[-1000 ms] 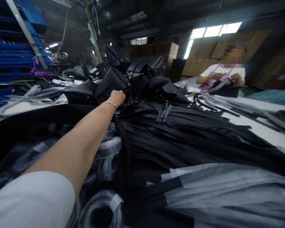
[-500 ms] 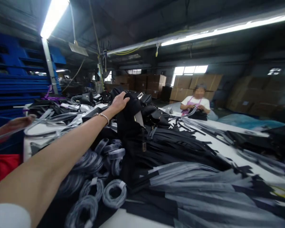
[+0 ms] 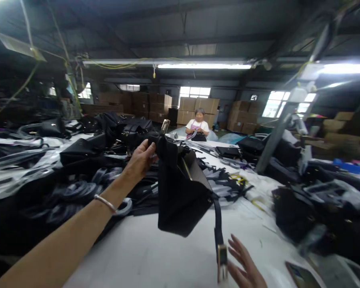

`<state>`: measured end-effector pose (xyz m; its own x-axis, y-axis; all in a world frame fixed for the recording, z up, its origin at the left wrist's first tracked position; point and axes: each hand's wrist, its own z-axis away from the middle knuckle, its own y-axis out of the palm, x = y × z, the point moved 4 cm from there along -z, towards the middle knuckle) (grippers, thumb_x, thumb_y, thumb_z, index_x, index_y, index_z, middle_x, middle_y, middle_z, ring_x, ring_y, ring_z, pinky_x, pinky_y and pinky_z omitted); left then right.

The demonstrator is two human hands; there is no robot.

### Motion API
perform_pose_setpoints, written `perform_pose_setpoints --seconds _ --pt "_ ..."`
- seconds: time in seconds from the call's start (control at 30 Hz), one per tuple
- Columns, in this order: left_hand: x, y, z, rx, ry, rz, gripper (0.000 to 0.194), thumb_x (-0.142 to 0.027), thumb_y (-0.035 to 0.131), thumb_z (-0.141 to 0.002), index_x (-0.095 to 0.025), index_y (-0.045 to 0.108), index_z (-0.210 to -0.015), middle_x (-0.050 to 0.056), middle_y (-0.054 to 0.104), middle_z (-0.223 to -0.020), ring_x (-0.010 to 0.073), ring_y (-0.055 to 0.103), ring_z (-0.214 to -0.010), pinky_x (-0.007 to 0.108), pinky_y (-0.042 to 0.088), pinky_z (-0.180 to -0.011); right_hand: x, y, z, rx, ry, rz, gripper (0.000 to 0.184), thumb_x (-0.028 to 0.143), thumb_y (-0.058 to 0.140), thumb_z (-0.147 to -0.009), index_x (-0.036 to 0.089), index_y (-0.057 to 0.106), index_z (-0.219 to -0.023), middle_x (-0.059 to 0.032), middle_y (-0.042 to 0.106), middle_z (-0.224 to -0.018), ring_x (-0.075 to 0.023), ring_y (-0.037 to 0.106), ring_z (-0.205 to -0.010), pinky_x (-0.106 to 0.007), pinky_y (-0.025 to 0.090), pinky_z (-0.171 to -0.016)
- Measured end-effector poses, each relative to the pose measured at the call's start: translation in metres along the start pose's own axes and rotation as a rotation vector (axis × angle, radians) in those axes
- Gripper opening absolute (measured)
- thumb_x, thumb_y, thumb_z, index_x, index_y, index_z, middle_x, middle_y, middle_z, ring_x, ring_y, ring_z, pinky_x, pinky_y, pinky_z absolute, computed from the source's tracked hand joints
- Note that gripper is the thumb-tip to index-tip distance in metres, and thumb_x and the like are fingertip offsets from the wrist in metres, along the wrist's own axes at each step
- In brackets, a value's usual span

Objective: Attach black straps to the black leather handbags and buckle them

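A factory workshop: cardboard cartons [image 3: 160, 106], strip lights [image 3: 204, 66], white worktable [image 3: 132, 248] under heaps of black bags [image 3: 82, 149].

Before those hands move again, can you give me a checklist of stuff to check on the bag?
1. Left hand gripping the black bag: ok, at its upper edge.
2. Right hand holding the bag too: not ok, its fingers are spread beside the buckle.
3. Right fingertips touching the buckle: cannot tell.
4. Strap hanging down in view: ok, buckle at its lower end.
5. Bag's bottom off the white tabletop: cannot tell from this view.
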<state>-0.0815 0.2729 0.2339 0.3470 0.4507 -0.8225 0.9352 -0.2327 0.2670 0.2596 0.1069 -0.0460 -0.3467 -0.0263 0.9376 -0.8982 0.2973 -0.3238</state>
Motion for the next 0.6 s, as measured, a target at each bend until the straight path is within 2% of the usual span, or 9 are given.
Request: perform_pose_setpoints --seconds 0.07,0.13,0.23,0.33,0.43,0.5,0.6 --pt "0.017 0.023 0.036 0.027 -0.087 0.136 0.031 -0.040 0.076 -0.074 -0.019 0.063 -0.093 0.000 0.063 -0.086 0.0104 0.059 -0.073 0.019 0.052 -0.065 0.009 -0.007 0.018 0.015 0.050 -0.135 0.079 0.060 0.065 -0.075 0.023 0.042 -0.141 -0.0184 0.053 -0.138 -0.0375 0.055 -0.122 -0.043 0.056 -0.086" --pt "0.038 0.041 0.070 0.047 -0.179 0.211 0.028 -0.038 0.077 -0.075 -0.019 0.064 -0.091 -0.001 0.063 -0.083 0.0096 0.059 -0.071 0.019 0.051 -0.065 0.020 -0.008 0.036 0.007 0.055 -0.179 0.077 0.056 0.064 -0.079 0.021 0.039 -0.143 -0.0176 0.054 -0.138 -0.0352 0.054 -0.124 -0.040 0.054 -0.089" --pt "0.070 0.055 0.117 -0.043 -0.264 0.271 0.032 -0.038 0.080 -0.070 -0.020 0.063 -0.089 -0.002 0.064 -0.084 0.0097 0.060 -0.071 0.019 0.052 -0.065 0.027 -0.003 0.060 -0.010 0.040 -0.234 0.072 0.057 0.063 -0.079 0.020 0.046 -0.139 -0.0160 0.060 -0.132 -0.0346 0.053 -0.124 -0.041 0.050 -0.095" --pt "0.095 0.052 0.159 -0.249 -0.301 0.264 0.038 -0.040 0.082 -0.066 -0.021 0.061 -0.091 -0.003 0.065 -0.087 0.0105 0.061 -0.075 0.019 0.052 -0.066 0.014 0.002 0.083 -0.037 0.074 -0.288 0.068 0.056 0.067 -0.075 0.023 0.052 -0.132 -0.0136 0.060 -0.132 -0.0344 0.054 -0.123 -0.042 0.048 -0.098" --pt "0.105 0.043 0.196 -0.395 -0.297 0.113 0.032 -0.042 0.076 -0.073 -0.022 0.058 -0.091 -0.005 0.063 -0.085 0.0108 0.060 -0.076 0.020 0.051 -0.070 -0.006 0.009 0.106 -0.029 0.179 -0.366 0.071 0.055 0.071 -0.072 0.025 0.049 -0.133 -0.0144 0.058 -0.133 -0.0332 0.065 -0.108 -0.042 0.053 -0.089" --pt "0.103 0.039 0.216 -0.383 -0.266 -0.077 0.024 -0.042 0.069 -0.080 -0.023 0.058 -0.090 -0.005 0.060 -0.082 0.0119 0.059 -0.076 0.021 0.049 -0.070 -0.013 0.011 0.117 -0.021 0.203 -0.401 0.077 0.059 0.072 -0.069 0.025 0.048 -0.133 -0.0159 0.056 -0.135 -0.0342 0.066 -0.104 -0.042 0.055 -0.084" --pt "0.094 0.040 0.242 -0.245 -0.208 -0.316 0.015 -0.039 0.062 -0.087 -0.025 0.059 -0.091 -0.002 0.061 -0.083 0.0154 0.059 -0.081 0.024 0.049 -0.073 -0.010 0.006 0.120 -0.029 0.143 -0.362 0.074 0.066 0.065 -0.071 0.025 0.050 -0.131 -0.0149 0.058 -0.133 -0.0360 0.058 -0.118 -0.042 0.052 -0.091"
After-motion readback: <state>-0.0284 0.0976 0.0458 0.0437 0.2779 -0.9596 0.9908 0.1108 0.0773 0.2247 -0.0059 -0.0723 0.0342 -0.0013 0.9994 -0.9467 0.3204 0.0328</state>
